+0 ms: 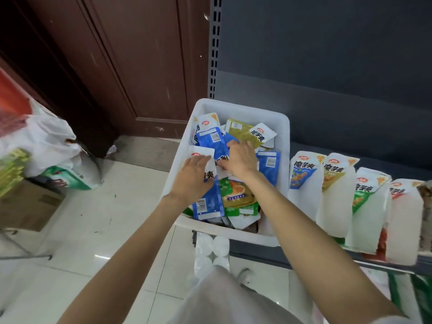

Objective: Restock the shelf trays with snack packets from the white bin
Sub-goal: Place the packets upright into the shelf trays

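A: What could go wrong from here?

B: The packets lie loose and overlapping in the white bin point(284, 127). They look slick, so in my judgement a pull from the heap could drag neighbours over the low rim onto the tiled floor point(117, 206). The bin itself seems to overhang the shelf edge, so a hard press might tip it.

A: What is the left hand point(190, 181) doing?

B: It grips a white-topped packet point(203, 153) near the bin's left wall, fingers curled over its upper face, thumb side hidden. That packet sits directly under the fingers, partly covered by them.

A: And the right hand point(239, 159)?

B: It reaches into the middle of the heap, fingers bent down among blue packets point(214, 141). Whether it pinches 1 of them I cannot tell; the fingertips are buried.

A: Where do the packets go?

B: Into the shelf trays point(336, 206), just right of the bin, 4 white trays in a row, each with packets standing at its back. Mixing flavours is the other risk, since the heap holds blue, green and yellow together.
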`<action>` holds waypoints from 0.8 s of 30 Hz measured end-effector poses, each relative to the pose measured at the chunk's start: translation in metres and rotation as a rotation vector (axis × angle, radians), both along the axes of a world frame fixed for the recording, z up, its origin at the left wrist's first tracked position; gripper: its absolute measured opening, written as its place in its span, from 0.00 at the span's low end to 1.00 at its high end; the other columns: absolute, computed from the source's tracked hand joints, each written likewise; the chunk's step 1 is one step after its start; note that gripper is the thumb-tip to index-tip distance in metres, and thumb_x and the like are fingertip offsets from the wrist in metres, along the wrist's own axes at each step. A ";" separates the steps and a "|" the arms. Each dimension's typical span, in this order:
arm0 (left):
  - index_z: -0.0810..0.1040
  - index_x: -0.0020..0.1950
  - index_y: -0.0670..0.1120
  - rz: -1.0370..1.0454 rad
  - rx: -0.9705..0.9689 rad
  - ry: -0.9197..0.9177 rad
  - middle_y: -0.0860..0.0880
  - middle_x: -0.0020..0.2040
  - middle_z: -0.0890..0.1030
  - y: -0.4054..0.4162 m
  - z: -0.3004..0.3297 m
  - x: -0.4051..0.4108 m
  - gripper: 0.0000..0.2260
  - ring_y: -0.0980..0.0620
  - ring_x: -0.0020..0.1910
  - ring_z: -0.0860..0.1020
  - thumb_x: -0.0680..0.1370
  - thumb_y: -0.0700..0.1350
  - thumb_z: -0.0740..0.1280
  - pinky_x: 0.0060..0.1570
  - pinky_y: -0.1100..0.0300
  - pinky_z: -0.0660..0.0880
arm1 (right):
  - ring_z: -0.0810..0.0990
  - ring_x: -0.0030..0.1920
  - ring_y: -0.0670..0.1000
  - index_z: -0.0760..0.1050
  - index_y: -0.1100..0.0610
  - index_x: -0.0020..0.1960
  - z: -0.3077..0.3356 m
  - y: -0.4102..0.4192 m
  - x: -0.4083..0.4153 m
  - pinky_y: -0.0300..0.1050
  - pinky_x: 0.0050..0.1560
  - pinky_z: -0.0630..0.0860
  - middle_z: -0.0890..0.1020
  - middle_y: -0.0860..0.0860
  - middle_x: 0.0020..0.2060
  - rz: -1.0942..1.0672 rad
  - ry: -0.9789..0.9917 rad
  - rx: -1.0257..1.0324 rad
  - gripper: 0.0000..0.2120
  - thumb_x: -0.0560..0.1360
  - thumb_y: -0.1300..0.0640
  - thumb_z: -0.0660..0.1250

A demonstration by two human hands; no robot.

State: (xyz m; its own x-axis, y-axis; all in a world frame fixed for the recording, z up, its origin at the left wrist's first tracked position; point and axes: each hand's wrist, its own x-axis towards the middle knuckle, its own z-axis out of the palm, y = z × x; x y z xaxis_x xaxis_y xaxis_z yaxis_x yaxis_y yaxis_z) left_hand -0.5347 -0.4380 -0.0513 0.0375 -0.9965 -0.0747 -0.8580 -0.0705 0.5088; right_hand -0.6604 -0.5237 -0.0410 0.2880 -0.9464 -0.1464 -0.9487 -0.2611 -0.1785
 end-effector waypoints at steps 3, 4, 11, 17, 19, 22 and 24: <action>0.62 0.73 0.44 -0.006 -0.025 0.025 0.45 0.71 0.66 0.002 -0.001 0.001 0.27 0.47 0.70 0.63 0.76 0.44 0.67 0.67 0.59 0.59 | 0.77 0.49 0.55 0.75 0.58 0.42 0.006 -0.008 0.001 0.46 0.44 0.69 0.79 0.55 0.45 -0.083 -0.116 0.226 0.14 0.71 0.48 0.72; 0.62 0.74 0.45 -0.014 -0.033 0.035 0.45 0.71 0.66 0.003 -0.001 0.001 0.28 0.47 0.70 0.63 0.76 0.45 0.67 0.66 0.59 0.59 | 0.77 0.47 0.55 0.73 0.58 0.39 0.010 -0.009 0.000 0.45 0.41 0.69 0.78 0.54 0.42 -0.116 -0.170 0.264 0.13 0.72 0.49 0.71; 0.62 0.74 0.46 -0.325 -0.459 0.025 0.48 0.73 0.64 0.006 0.019 -0.011 0.35 0.49 0.73 0.59 0.72 0.53 0.72 0.72 0.51 0.57 | 0.79 0.38 0.41 0.75 0.52 0.59 0.080 0.046 -0.072 0.36 0.32 0.75 0.79 0.48 0.50 -0.338 -0.928 0.299 0.13 0.76 0.59 0.68; 0.77 0.57 0.41 -0.304 -0.516 0.424 0.46 0.48 0.81 0.002 0.063 -0.081 0.13 0.54 0.48 0.76 0.79 0.48 0.62 0.49 0.62 0.70 | 0.81 0.41 0.48 0.82 0.48 0.44 0.124 0.099 -0.148 0.39 0.35 0.76 0.84 0.51 0.45 -0.196 -1.522 0.550 0.12 0.70 0.42 0.68; 0.73 0.59 0.45 -0.340 -0.243 0.610 0.51 0.47 0.81 -0.004 0.076 -0.107 0.11 0.55 0.46 0.78 0.80 0.48 0.62 0.46 0.61 0.73 | 0.75 0.35 0.45 0.79 0.50 0.43 0.124 0.100 -0.173 0.40 0.34 0.70 0.80 0.47 0.35 -0.249 -1.328 0.189 0.05 0.71 0.49 0.72; 0.69 0.53 0.47 -0.473 -0.193 0.559 0.53 0.43 0.80 -0.022 0.081 -0.148 0.07 0.54 0.43 0.78 0.77 0.46 0.65 0.43 0.56 0.74 | 0.68 0.33 0.45 0.77 0.49 0.40 0.117 0.089 -0.204 0.42 0.35 0.66 0.70 0.47 0.32 -0.380 -0.951 -0.284 0.05 0.73 0.54 0.71; 0.67 0.52 0.48 -0.485 -0.216 0.506 0.51 0.45 0.81 -0.033 0.077 -0.168 0.09 0.51 0.43 0.79 0.76 0.45 0.66 0.42 0.52 0.76 | 0.74 0.36 0.44 0.76 0.48 0.42 0.111 0.080 -0.219 0.43 0.35 0.72 0.72 0.45 0.38 -0.359 -0.856 -0.357 0.04 0.74 0.55 0.71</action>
State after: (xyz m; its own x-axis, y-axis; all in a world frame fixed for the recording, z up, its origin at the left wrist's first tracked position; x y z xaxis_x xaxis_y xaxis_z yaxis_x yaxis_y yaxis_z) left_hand -0.7032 -0.4711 0.0254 -0.3989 -0.8866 0.2339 -0.4232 0.4043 0.8108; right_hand -0.8794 -0.4435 0.0698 -0.1487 -0.9462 0.2874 -0.5702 -0.1554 -0.8067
